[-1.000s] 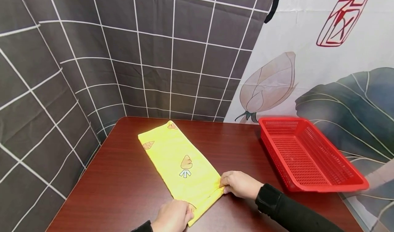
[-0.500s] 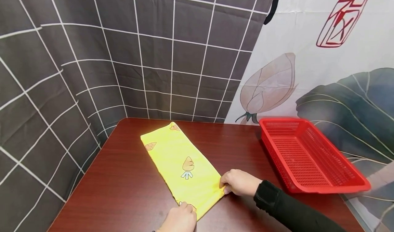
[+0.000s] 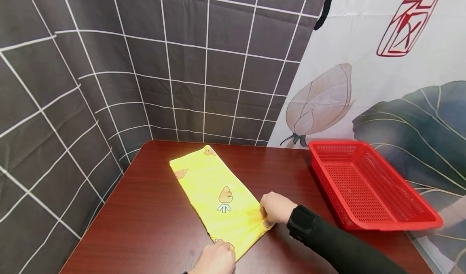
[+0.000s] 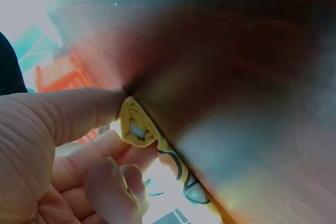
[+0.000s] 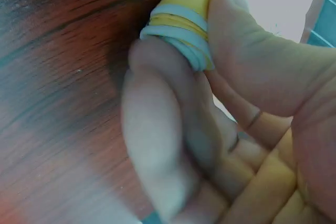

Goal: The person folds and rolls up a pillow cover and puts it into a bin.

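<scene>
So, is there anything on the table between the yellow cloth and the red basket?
Nothing visible. Both hands already pinch the near corners of the yellow cloth: the left hand and the right hand. Only bare table lies between the cloth and the red basket.

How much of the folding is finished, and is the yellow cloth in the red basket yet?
Done: the yellow cloth already lies as a long folded strip on the table. In hand: the left hand and right hand each pinch a near corner, layers stacked between the fingers. Left: probably folding it shorter; the red basket holds nothing yet.
</scene>
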Demonstrator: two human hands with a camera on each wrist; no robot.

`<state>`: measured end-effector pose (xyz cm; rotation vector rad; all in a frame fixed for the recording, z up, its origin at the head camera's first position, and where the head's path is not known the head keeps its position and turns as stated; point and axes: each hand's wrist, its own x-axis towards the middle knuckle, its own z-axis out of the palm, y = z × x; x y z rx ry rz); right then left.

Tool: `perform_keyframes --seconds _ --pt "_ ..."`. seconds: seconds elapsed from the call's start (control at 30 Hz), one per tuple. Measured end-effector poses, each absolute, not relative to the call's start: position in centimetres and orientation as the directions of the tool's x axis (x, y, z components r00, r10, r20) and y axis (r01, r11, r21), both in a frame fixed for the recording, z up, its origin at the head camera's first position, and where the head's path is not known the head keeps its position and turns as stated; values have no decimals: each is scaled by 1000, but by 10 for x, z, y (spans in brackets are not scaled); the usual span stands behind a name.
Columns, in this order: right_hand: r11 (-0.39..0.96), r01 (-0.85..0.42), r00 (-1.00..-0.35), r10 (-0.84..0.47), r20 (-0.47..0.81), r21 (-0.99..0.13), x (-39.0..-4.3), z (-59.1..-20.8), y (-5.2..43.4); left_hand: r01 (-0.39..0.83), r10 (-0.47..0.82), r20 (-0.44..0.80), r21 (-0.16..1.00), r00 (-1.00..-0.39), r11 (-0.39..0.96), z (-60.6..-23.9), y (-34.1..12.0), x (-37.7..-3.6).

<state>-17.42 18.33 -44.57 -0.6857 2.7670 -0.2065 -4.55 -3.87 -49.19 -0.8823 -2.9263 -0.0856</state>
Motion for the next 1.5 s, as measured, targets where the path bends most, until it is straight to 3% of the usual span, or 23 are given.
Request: perform_keyframes --seconds 0.13,0.23,0.33,0.47,0.57,0.67,0.77,1.03,1.27,1.5 --pt "874 -440 -861 -476 -179 -207 -175 -448 184 565 558 169 -8 -812 825 -494 -38 -44" --pt "807 -540 -809 -577 -118 -239 -175 -456 188 561 557 180 -32 -811 827 -496 -37 -43" --pt "691 -700 -697 -716 -39 -181 -174 -465 193 559 557 183 -46 -810 828 -497 -37 -43" --pt "495 -868 -489 -865 116 31 -168 -473 202 561 559 187 -46 -808 826 -497 -37 -43" --pt "383 -909 -341 -911 234 167 -162 -479 211 560 557 197 -47 -807 827 -497 -37 -43" --pt "334 -921 -270 -918 291 201 -157 -484 221 555 553 217 -57 -804 830 -497 -36 -42" --pt "325 -933 -273 -918 288 153 -154 -487 230 544 543 229 -67 -808 836 -498 -36 -42" --pt "414 -908 -386 -886 256 65 -150 -495 244 521 524 223 -78 -822 850 -497 -34 -40" --pt "445 -890 -398 -865 306 100 -149 -499 242 514 528 256 -122 -810 849 -497 -34 -39" --pt "447 -888 -388 -853 348 105 -148 -504 239 511 514 231 -77 -826 856 -498 -35 -39"
